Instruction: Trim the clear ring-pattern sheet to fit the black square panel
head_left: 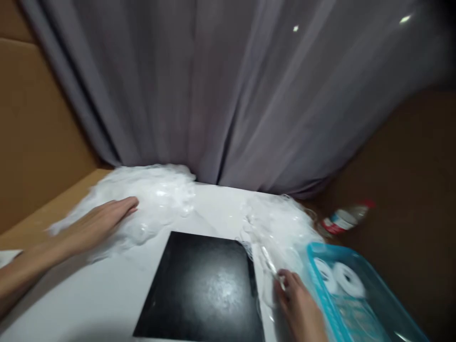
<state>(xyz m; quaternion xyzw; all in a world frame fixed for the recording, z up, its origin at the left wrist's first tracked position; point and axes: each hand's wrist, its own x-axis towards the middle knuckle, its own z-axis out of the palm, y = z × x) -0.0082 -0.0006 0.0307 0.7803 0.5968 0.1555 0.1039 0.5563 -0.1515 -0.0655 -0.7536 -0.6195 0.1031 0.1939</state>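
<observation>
My left hand [101, 219] lies flat, fingers stretched out, on a heap of clear plastic bags [156, 199] at the back left of the white table [89, 294]. My right hand [297, 301] is near the table's right edge, its fingers pinched on a clear plastic bag [270, 259] from a second heap [281, 218]. A black square mat [203, 285] lies between the two hands. The whole picture is smeared by motion.
A blue plastic basket [392, 313] with white rolls [347, 280] in it stands at the right. A plastic bottle with a red cap [344, 218] lies on the brown floor behind it. A grey curtain [228, 95] hangs at the back; cardboard [32, 133] stands at the left.
</observation>
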